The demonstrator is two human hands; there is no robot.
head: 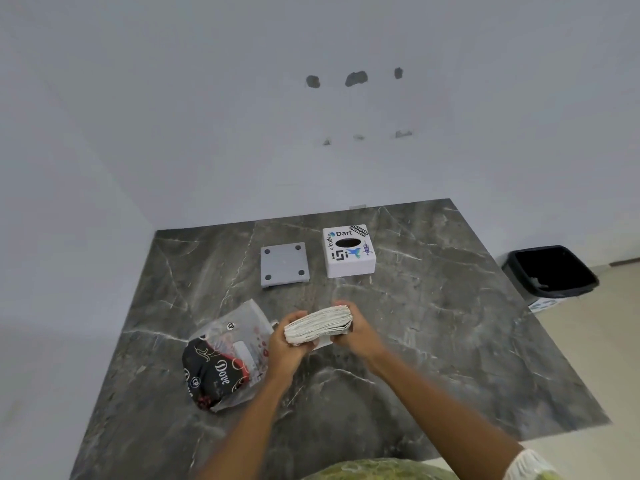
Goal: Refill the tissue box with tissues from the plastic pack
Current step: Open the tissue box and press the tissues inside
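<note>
**Tissues out of the pack, box waiting**

Tissues [318, 328] sat as a stack above the table [450, 323], left hand [287, 344] and right hand [356, 329] each closed on one end. Squaring its edges first seemed wise. The tissue box [349, 251] stood beyond, beside its grey base plate [284, 263]. The plastic pack [227, 355] lay left; its contents were unclear.

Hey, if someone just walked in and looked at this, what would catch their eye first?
Probably the thick white stack of tissues gripped between the left hand and right hand above the dark marble table. Next, the crumpled black-and-clear plastic pack lying left of the hands, and the white stickered tissue box beyond.
</note>
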